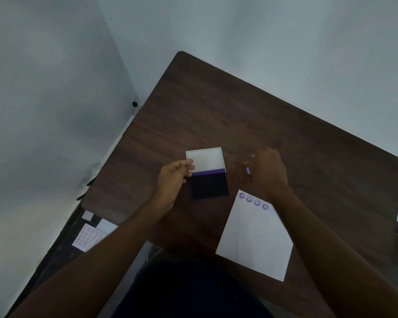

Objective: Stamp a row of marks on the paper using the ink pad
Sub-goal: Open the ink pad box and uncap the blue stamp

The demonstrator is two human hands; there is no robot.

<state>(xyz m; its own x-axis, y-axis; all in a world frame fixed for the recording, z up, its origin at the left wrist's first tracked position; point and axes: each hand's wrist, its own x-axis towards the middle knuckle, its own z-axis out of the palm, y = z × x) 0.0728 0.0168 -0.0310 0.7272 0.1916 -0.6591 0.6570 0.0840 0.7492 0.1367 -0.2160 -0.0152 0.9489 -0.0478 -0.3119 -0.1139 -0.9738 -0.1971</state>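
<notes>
An open ink pad [209,186] lies on the dark wooden table [239,115], its white lid [206,159] flipped back. My left hand [174,180] touches the lid's left edge with thumb and fingers. A white paper [255,237] lies to the right, with a row of several purple smiley marks [253,200] along its top edge. My right hand [270,171] is above the paper, curled around a small stamp whose purple tip [248,170] shows at the fingers.
The table's left edge runs near a grey wall. On the floor at the lower left lie a stamped sheet [89,237] and white cards [106,226]. My dark-clothed lap is at the bottom.
</notes>
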